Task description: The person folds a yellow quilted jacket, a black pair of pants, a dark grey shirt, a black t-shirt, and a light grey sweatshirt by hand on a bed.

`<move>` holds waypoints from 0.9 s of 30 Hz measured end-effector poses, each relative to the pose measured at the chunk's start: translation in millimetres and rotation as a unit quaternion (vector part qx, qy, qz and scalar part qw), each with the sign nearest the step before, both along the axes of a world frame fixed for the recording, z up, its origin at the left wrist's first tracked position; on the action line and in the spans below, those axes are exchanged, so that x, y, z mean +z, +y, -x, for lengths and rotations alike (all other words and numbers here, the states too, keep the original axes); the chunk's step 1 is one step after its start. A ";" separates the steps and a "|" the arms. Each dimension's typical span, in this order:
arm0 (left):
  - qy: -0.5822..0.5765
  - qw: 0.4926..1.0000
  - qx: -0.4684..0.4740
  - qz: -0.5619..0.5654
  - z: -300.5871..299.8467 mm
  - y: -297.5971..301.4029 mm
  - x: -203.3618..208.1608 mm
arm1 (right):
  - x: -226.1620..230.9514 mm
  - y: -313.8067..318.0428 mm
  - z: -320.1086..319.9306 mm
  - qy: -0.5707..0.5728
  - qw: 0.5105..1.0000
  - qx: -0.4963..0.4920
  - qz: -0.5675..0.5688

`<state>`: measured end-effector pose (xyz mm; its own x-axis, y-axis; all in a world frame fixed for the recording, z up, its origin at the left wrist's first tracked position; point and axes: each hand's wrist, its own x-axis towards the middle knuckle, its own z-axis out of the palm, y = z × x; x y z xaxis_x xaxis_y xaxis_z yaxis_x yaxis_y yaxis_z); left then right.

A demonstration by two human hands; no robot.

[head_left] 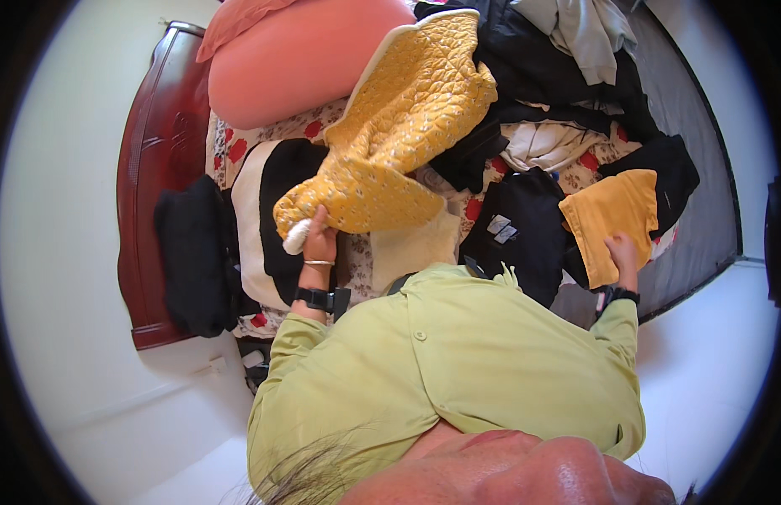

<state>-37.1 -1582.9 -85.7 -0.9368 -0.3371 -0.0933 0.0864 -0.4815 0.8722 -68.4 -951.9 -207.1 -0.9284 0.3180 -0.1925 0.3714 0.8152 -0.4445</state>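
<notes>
My left hand (pixel 320 240) is closed on the edge of a yellow quilted garment (pixel 407 126). The garment has a small floral print and a pale lining, and its white fluffy end (pixel 297 236) shows beside my fingers. From my hand it stretches away across the bed. On the right, my right hand (pixel 623 252) is closed at the near edge of a plain orange-yellow piece of clothing (pixel 605 215), which looks flat or folded. It lies over dark clothes. What is inside the curled right fingers is partly hidden.
A flower-patterned bed sheet (pixel 236 150) lies beneath several clothes. Around me are a black folded garment (pixel 192 257), a black-and-cream one (pixel 255 223), black trousers (pixel 517 231) and a grey garment (pixel 588 42). A large pink bundle (pixel 298 63) and a dark red wooden headboard (pixel 154 185) stand at left.
</notes>
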 end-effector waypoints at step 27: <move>0.378 0.921 0.081 0.056 -24.1 -48.2 336.8 | 417.9 -401.7 211.8 0.361 0.752 0.491 0.252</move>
<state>-13.0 -1631.1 251.1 -0.6570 -0.4450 0.6086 0.7513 -0.3194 0.5775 -280.2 -1353.6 210.8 -0.5884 -0.5331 0.6080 -0.7857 0.1994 -0.5856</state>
